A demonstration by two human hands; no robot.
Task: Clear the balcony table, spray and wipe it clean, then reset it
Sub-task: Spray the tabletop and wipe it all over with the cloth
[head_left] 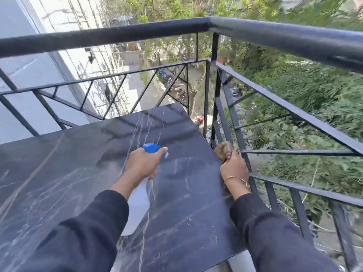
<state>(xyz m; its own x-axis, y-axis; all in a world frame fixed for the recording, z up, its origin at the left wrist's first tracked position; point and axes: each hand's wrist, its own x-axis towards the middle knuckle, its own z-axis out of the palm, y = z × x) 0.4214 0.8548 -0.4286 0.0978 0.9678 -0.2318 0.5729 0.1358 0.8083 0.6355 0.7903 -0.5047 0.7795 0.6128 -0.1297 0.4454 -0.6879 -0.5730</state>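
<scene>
The dark marble bench (pixel 78 173) sits in the corner of the black balcony railing (pixel 196 30). The left hand (pixel 144 163) is wrapped tight around the neck of a spray bottle (pixel 137 205), held just above the bench. The bottle is white with a blue top that points away from the person. The right hand (pixel 233 165) is closed on a brown cloth (pixel 223 151) at the bench edge next to the railing. A thin bracelet (pixel 235 179) is on that wrist.

Both arms wear dark, loose long sleeves (pixel 82 232) ending at the wrists. A thin gold bracelet (pixel 236 178) circles the right wrist, just above its sleeve cuff.
</scene>
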